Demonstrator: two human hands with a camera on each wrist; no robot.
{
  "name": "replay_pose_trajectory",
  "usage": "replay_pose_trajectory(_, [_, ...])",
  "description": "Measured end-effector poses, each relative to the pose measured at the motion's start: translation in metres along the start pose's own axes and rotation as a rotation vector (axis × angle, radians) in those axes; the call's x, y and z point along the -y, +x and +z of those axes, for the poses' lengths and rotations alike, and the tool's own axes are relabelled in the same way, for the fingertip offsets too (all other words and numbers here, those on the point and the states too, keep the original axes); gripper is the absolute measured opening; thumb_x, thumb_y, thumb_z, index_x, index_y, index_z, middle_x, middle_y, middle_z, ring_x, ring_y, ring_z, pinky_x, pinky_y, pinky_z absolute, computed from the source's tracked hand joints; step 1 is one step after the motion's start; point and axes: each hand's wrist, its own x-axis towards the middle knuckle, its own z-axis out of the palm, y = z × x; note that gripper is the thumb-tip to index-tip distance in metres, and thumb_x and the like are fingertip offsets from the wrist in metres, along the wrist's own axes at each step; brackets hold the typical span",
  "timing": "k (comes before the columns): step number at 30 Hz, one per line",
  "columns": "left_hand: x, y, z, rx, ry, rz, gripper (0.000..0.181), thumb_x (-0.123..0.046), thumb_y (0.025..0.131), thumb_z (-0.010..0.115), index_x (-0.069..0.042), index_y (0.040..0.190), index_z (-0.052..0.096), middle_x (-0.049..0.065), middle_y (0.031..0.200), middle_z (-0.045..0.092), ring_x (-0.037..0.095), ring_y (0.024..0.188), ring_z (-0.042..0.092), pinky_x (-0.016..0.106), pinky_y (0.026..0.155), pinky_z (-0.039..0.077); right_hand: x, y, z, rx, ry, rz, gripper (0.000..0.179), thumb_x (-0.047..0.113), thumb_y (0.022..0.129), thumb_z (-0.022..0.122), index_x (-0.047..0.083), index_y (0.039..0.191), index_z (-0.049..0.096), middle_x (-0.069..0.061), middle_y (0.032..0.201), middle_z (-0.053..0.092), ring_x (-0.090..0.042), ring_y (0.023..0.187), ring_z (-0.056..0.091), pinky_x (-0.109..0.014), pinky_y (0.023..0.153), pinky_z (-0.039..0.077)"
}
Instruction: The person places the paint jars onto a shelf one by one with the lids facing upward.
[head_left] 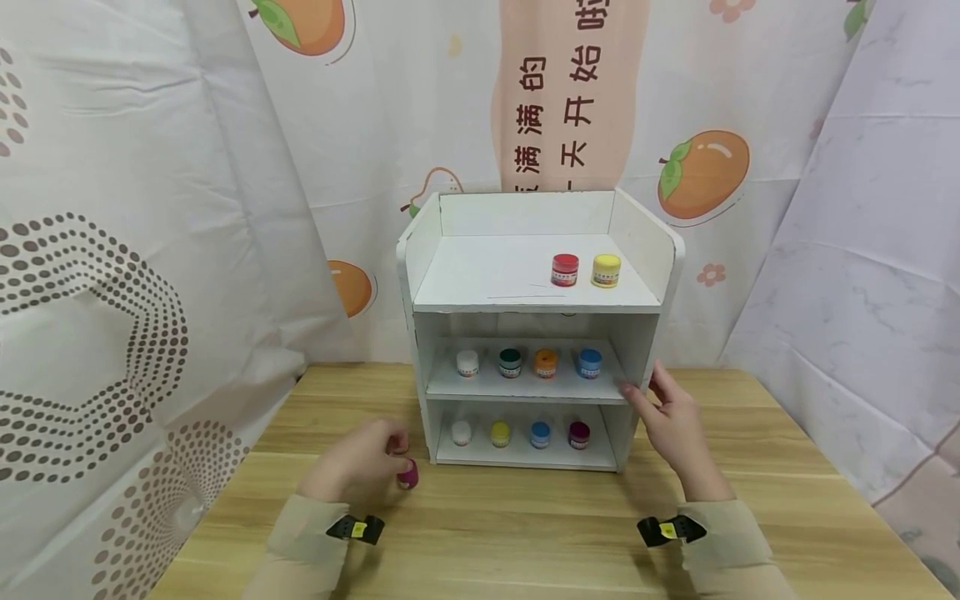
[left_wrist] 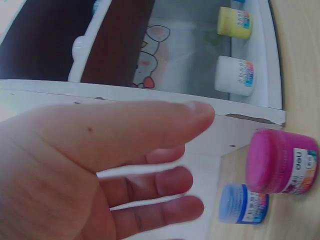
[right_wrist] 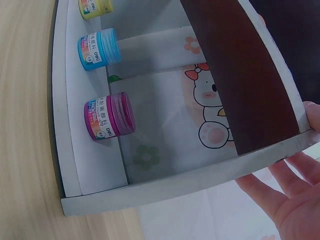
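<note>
Beside the left side of a small white shelf [head_left: 536, 309], my left hand [head_left: 365, 454] hovers over the table with relaxed fingers. A magenta paint jar [left_wrist: 282, 161] stands just past its fingertips, and in the left wrist view a gap shows between thumb and jar. Behind that jar is a blue paint jar [left_wrist: 243, 204], hidden by the hand in the head view. My right hand [head_left: 672, 423] grips the shelf's right side panel, thumb at the front edge by the middle board and fingers along the outside.
Red [head_left: 565, 270] and yellow [head_left: 606, 271] jars stand on the top board. The middle board holds white, dark green, orange [head_left: 545, 364] and blue jars; the bottom one holds white, yellow, blue and dark magenta [head_left: 578, 434] jars. A patterned curtain [head_left: 420, 100] hangs behind the wooden table [head_left: 510, 533].
</note>
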Motion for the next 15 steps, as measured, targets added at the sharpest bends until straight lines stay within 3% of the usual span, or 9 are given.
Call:
replay_pose_trajectory(3, [0.0,0.002,-0.001,-0.001,0.017,0.05,0.016,-0.009,0.082,0.08,-0.015,0.089,0.067,-0.004,0.087,0.063,0.021,0.085,0.061,0.04,0.075,0.053,0.0,0.0,0.0,-0.002,0.0,0.001,0.062,0.02,0.101,0.067,0.022,0.157,0.042,-0.016,0.15,0.05,-0.04,0.132,0.051,-0.014,0.084,0.048])
replay_pose_trajectory(7, [-0.001,0.002,0.003,0.046,0.008,0.06,0.027,-0.001,0.079,0.076,-0.01,0.104,0.072,0.002,0.103,0.066,0.026,0.097,0.063,0.046,0.084,0.054,0.0,0.0,-0.001,0.001,0.0,0.002,0.062,0.019,0.101,0.067,0.022,0.157,0.042,-0.016,0.151,0.05,-0.041,0.133,0.05,-0.016,0.085,0.049])
replay_pose_trajectory(10, [-0.001,0.002,0.007,0.099,0.008,0.062,0.032,0.005,0.079,0.073,-0.007,0.108,0.072,0.001,0.103,0.066,0.021,0.093,0.062,0.043,0.081,0.055,0.001,0.0,-0.001,0.003,-0.002,0.002,0.062,0.02,0.101,0.067,0.022,0.157,0.041,-0.015,0.151,0.049,-0.04,0.133,0.05,-0.019,0.086,0.05])
replay_pose_trajectory(15, [0.002,0.004,0.012,0.119,0.036,0.095,0.027,0.01,0.079,0.072,-0.006,0.102,0.073,-0.003,0.09,0.065,0.013,0.08,0.057,0.034,0.072,0.053,0.001,0.0,0.0,0.002,-0.004,-0.001,0.063,0.02,0.1,0.068,0.024,0.157,0.042,-0.014,0.151,0.049,-0.04,0.133,0.05,-0.021,0.086,0.05])
